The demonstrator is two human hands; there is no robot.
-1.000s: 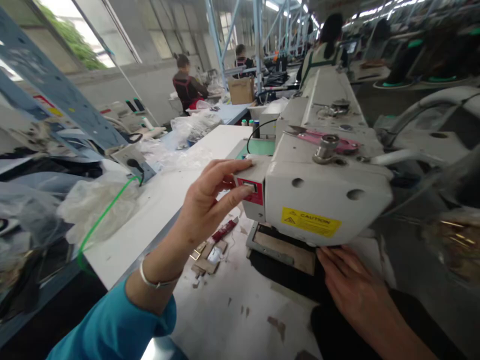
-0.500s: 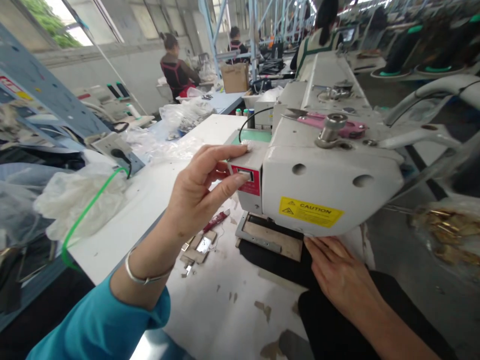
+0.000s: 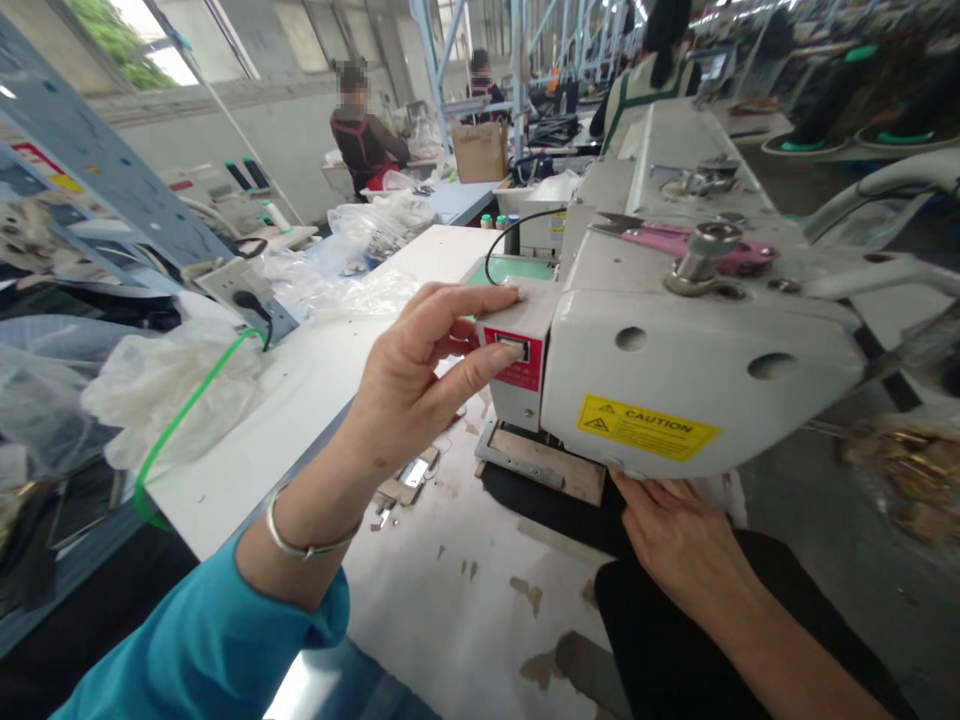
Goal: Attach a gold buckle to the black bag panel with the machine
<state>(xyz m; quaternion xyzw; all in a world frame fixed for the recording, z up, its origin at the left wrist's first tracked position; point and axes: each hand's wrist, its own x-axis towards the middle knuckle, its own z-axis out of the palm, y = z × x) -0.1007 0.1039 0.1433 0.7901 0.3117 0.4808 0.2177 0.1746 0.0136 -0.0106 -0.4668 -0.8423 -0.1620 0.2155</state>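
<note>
My left hand (image 3: 439,365) grips the small switch box (image 3: 514,405) on the front of a white sewing machine (image 3: 637,360). Its thumb presses on the rocker switch in the red label, and its fingertips rest on top of the box. Under the machine head, a metal clamp frame (image 3: 521,463) with a tan plate (image 3: 574,472) lies over a black fabric piece (image 3: 540,505). My right hand (image 3: 675,535) lies flat on the black material beside the plate, fingers stretched out. Its fingertips are partly hidden beneath the machine head.
Pink-handled scissors (image 3: 690,243) lie on top of the machine. Small tan and shiny scraps (image 3: 409,480) are on the worn white table (image 3: 442,620). Clear plastic bags (image 3: 172,390) sit at left, and a bag of gold-coloured metal parts (image 3: 911,480) at right. Several people work farther back.
The view has shifted slightly, so the machine and my left hand appear farther right. Both hands keep their places on the switch box and the black material.
</note>
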